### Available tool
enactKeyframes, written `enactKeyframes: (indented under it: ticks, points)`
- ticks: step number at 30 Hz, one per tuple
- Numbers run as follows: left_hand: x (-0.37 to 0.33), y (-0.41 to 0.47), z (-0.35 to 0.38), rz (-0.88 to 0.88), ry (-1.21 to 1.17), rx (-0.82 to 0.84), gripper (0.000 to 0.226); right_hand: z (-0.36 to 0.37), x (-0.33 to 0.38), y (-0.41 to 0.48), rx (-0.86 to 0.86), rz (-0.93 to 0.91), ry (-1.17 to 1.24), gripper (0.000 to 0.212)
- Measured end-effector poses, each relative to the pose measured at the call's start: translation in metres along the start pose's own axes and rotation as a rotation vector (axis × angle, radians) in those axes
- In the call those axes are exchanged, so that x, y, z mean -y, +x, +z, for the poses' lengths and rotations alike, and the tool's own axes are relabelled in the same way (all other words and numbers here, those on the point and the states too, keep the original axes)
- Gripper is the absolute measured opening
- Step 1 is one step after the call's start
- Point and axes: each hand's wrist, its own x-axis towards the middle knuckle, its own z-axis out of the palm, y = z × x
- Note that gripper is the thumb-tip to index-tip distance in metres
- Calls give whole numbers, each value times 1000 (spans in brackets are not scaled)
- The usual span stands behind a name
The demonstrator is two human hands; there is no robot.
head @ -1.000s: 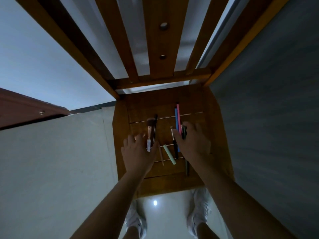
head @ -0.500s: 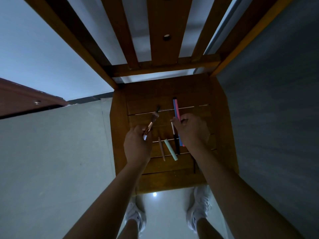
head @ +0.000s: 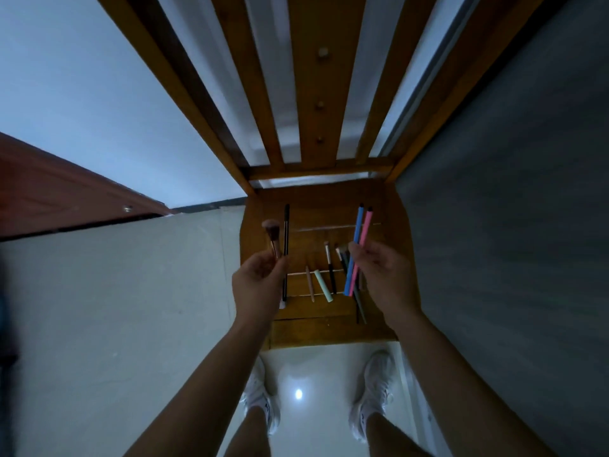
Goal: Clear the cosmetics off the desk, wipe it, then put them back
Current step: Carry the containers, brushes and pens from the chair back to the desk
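Both hands have risen off the wooden chair seat (head: 329,328) and drawn further apart than half a second ago, each carrying its tools up with it. Earlier the powder brush leaned to the right over the slats. Now the left hand (head: 260,285) grips the powder brush (head: 272,234) with its bristle head pointing far and slightly left, beside a long black stick (head: 286,245) whose axis runs almost straight near to far.

The right hand (head: 382,275) is curled around a blue pencil (head: 357,229) and a pink pencil (head: 365,232), side by side. Their far tips lean right and their near ends reach toward the seat's middle. It also holds a few dark brushes (head: 361,308), whose handles stick out on the near side of the fist.

Three items lie on the seat between the hands, as before:
- a thin pink stick (head: 309,283);
- a mint tube (head: 323,285), its far end angled left;
- a small brush (head: 329,268), head pointing far.

All three lie roughly near to far across the slat gaps.
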Motion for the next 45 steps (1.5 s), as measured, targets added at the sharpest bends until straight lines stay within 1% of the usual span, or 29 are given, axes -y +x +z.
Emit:
enactKeyframes:
  ticks: [2, 6, 8, 10, 13, 14, 16, 19, 22, 25, 27, 28, 31, 36, 39, 42, 45]
  points:
    - [-41, -30, -21, 36, -26, -23, 3, -12, 37, -28, 12, -15, 65, 12]
    - [-123, -99, -80, 136, -126, -177, 6, -17, 126, -84, 117, -75, 113, 15]
    - [-151, -131, -111, 183, -172, -253, 8, -11, 168, -110, 182, -118, 123, 16]
    - [-168, -165, -145, 223, -199, -319, 9, -1, 204, -141, 263, -176, 130, 12]
    - [-181, -208, -197, 264, -257, -407, 12, 17, 247, -192, 359, -256, 130, 24]
    - [-183, -224, -216, 273, -284, -435, 11, 24, 259, -212, 391, -277, 137, 25]
    - [-185, -250, -261, 316, -342, -495, 7, 45, 278, -253, 447, -321, 156, 18]
    - [-181, -282, -334, 382, -431, -612, 10, 90, 300, -319, 524, -379, 168, 15]
    - [-156, -322, -420, 441, -499, -705, 11, 154, 310, -394, 619, -482, 147, 18]
    - [-101, -380, -525, 465, -540, -825, 8, 240, 303, -486, 743, -575, 110, 17]
    - [-63, -418, -585, 444, -548, -909, 9, 294, 291, -539, 843, -603, 104, 9]
    - [-42, -440, -618, 424, -556, -977, 10, 325, 284, -570, 907, -604, 97, 6]
    - [16, -500, -700, 361, -568, -1129, 11, 406, 260, -654, 1058, -616, 47, 6]
    - [102, -565, -787, 282, -575, -1331, 14, 509, 224, -761, 1272, -635, -40, 16]
    - [148, -585, -819, 204, -620, -1440, 15, 560, 204, -804, 1381, -641, -96, 10]
    - [185, -590, -853, 134, -664, -1504, 17, 614, 184, -833, 1438, -630, -131, 8]
    - [218, -582, -901, 77, -679, -1562, 17, 680, 167, -857, 1471, -581, -166, 18]
